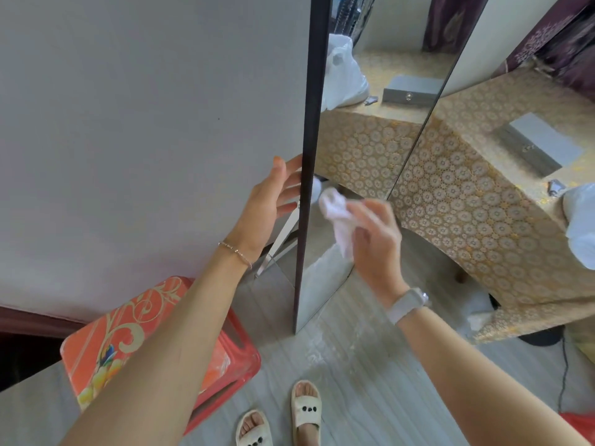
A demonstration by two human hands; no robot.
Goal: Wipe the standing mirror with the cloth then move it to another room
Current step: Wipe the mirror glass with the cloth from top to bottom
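Observation:
A tall standing mirror (363, 149) with a dark frame stands upright against the white wall, its glass reflecting a patterned table. My left hand (273, 201) reaches the frame's left edge, fingers spread and curling around it. My right hand (375, 239) is closed on a small crumpled white cloth (338, 217), held against the lower part of the glass. A metal support leg (280, 239) shows behind the mirror, partly hidden by the frame.
A red plastic stool (161, 346) stands at the lower left, close to the mirror's base. To the right is a table under a gold patterned cover (476, 220), bearing a grey box (541, 143) and a white plastic bag (579, 226). A black cable (563, 371) runs across the floor.

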